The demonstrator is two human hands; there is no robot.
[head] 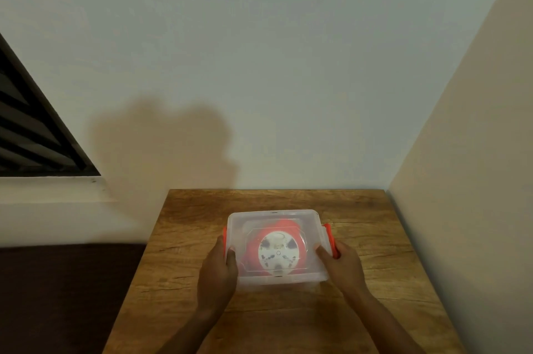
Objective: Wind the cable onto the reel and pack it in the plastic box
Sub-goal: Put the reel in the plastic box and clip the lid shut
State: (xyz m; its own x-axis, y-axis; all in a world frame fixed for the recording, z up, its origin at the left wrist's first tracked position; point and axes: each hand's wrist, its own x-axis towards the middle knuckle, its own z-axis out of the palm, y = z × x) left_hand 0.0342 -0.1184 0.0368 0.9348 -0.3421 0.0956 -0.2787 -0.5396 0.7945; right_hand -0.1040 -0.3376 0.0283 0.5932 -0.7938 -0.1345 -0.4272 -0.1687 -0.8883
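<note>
A clear plastic box (pixel 310 221) with its lid on stands in the middle of the wooden table (pixel 202 209). Through the lid I see the red cable reel (pixel 278 251) with its white socket face lying flat inside. An orange latch sits on each short side of the box. My left hand (pixel 220 267) grips the left side, thumb on the lid and fingers over the left latch (pixel 224 234). My right hand (pixel 341 261) grips the right side around the right latch (pixel 329 238). No loose cable shows outside the box.
The table stands in a corner, with a pale wall behind it and a beige wall (pixel 461 209) close on its right. A dark window grille (pixel 31 134) is at the upper left, and a dark brown surface (pixel 63 296) lies left of the table.
</note>
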